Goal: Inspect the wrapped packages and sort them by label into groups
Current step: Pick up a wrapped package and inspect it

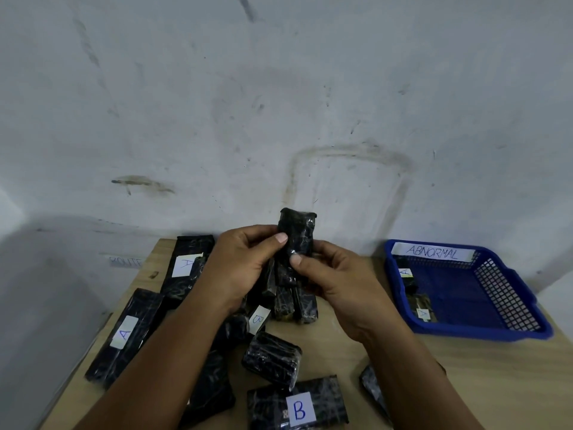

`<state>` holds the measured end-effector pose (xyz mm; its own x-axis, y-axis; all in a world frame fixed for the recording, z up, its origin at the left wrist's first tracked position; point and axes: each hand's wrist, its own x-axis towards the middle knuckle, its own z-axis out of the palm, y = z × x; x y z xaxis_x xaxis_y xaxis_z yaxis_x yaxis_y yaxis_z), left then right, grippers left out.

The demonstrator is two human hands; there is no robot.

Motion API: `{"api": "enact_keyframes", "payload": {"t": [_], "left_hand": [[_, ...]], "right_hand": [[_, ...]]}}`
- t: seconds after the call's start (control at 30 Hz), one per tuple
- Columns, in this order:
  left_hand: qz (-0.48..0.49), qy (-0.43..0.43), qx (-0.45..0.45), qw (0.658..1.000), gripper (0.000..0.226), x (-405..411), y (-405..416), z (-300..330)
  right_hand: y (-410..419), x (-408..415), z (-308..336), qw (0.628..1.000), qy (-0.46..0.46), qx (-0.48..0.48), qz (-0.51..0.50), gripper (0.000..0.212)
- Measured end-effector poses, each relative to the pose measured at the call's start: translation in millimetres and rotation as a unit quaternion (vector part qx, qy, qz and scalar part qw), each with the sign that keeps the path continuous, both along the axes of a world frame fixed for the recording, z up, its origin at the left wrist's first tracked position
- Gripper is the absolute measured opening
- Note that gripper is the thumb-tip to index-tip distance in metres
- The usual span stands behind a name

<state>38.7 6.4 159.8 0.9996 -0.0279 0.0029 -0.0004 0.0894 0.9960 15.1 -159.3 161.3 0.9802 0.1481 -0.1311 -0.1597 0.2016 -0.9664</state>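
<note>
Head view, left to right: I see long black film-wrapped packages marked A lying far left on the wooden table. My left hand and right hand pinch a small black wrapped package upright at centre, probably hunting its label. Far right sits the blue mesh basket tagged ABNORMAL.

The held package shows no label; its lower end is covered by both hands. A faint tag on the wall is too blurred to read. The left forearm hides part of the pile. The "B" package runs off the bottom edge.
</note>
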Motion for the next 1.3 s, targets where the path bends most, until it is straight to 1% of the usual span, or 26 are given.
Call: {"api": "enact_keyframes", "payload": {"t": [0.07,0.1,0.2,0.27,0.37,0.5,0.6,0.77,0.87,0.93,1.0,1.03,1.1,1.13,1.17,1.2,1.23,1.3], "left_hand": [[-0.005,-0.03,0.024,0.999,0.021,-1,1,-3],[-0.009,-0.045,0.039,0.998,0.023,-2,1,-5],[-0.012,-0.091,0.068,0.993,0.028,-4,2,-8],[-0.007,-0.116,0.087,0.989,0.033,-6,2,-7],[-0.013,-0.147,0.119,0.982,0.039,-9,1,-7],[0.01,-0.17,0.155,0.973,0.035,-6,1,-11],[0.025,-0.166,0.163,0.972,0.032,-4,2,-17],[0.044,-0.21,0.2,0.956,0.048,-4,1,-16],[0.055,-0.233,0.22,0.946,0.05,-1,2,-20],[0.066,-0.275,0.263,0.923,0.035,2,4,-25],[0.077,-0.342,0.322,0.879,0.03,5,5,-29],[0.08,-0.372,0.347,0.857,0.03,7,6,-31],[0.076,-0.404,0.378,0.829,0.031,11,6,-36],[0.07,-0.407,0.381,0.827,0.031,12,6,-38],[0.066,-0.398,0.375,0.834,0.034,11,5,-41],[0.067,-0.375,0.359,0.852,0.038,9,3,-42],[0.072,-0.334,0.336,0.878,0.045,7,1,-42],[0.087,-0.215,0.288,0.929,0.053,3,-2,-36]], "right_hand": [[1,2,1,1.0,-0.014,0.015,-0.018,0.031],[0,3,2,0.999,-0.021,0.022,-0.032,0.033],[0,5,7,0.997,-0.045,0.038,-0.045,0.029],[0,5,8,0.996,-0.06,0.032,-0.051,0.023],[-1,4,7,0.996,-0.075,0.019,-0.05,0.02],[-1,4,5,0.995,-0.076,0.007,-0.058,0.019],[-3,3,8,0.997,-0.072,-0.011,-0.037,0.02],[-3,3,5,0.996,-0.078,-0.003,-0.038,0.018],[-4,3,3,0.997,-0.061,-0.018,-0.045,0.017],[-6,3,0,0.997,-0.046,-0.039,-0.05,0.02],[-7,3,-3,0.997,-0.012,-0.056,-0.047,0.032],[-7,3,-4,0.997,0.01,-0.052,-0.049,0.034],[-6,3,-8,0.997,0.04,-0.013,-0.072,0.025],[-6,5,-10,0.995,0.049,0.007,-0.092,0.019],[-7,6,-12,0.992,0.055,0.019,-0.11,0.018],[-8,7,-15,0.99,0.057,0.025,-0.123,0.021],[-10,9,-18,0.989,0.057,0.031,-0.13,0.024],[-14,9,-23,0.989,0.058,0.033,-0.129,0.028]]}}
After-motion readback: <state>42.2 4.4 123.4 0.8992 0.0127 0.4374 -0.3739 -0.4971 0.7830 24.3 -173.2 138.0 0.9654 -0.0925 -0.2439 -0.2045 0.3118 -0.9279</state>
